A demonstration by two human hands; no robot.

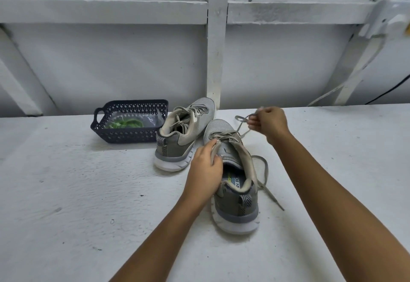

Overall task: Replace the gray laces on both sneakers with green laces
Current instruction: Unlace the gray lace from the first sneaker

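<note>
**Where are your hands right now?**

Both on the job. My left hand (205,166) is curled over the left side of the near sneaker (239,206), fingers hooked over the edge of the opening by the top eyelets, gripping it. My right hand (269,124) is up above the table (66,193), just past the toe and off to the right. It pinches the gray lace (240,117) between thumb and fingertips, with the other fingers tucked in.

**And the lace itself?**

It runs taut from the upper eyelets to my right fingers, with a small loop sticking out to the left of them. The loose lace end (272,197) trails out of the shoe's right side and lies on the table beside the heel.

**Where do the shoes sit?**

The near sneaker stands upright mid-table, heel towards me, toe towards the back edge. The far sneaker (177,146) stands just to its left and farther back, its toe at the back edge by the white post (216,59). Its gray lace is threaded.

**The green ones?**

The green laces (125,123) lie in the dark blue basket (124,136), apparently inside a clear plastic bag (150,118). The basket stands at the back edge, touching or just beside the far sneaker's left side; I cannot tell which.
</note>
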